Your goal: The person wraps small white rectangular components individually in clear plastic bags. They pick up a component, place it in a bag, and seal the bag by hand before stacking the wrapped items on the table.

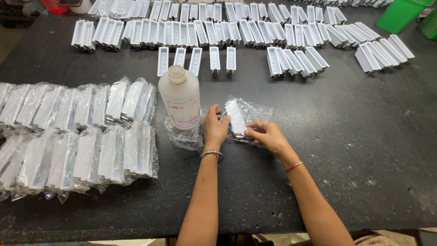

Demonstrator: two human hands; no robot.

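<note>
Just right of the plastic bottle (180, 97), a white part (236, 117) (inside a clear bag (251, 119)) is pinched by the left hand (214, 128) and the right hand (267, 135), each grip closed on it.

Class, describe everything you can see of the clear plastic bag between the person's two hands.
The clear plastic bag is thin, crinkled and glossy, and lies on the dark table just right of a plastic bottle. A white, oblong part sits inside it, tilted. The left hand pinches its near-left edge and the right hand grips its lower edge.
</note>
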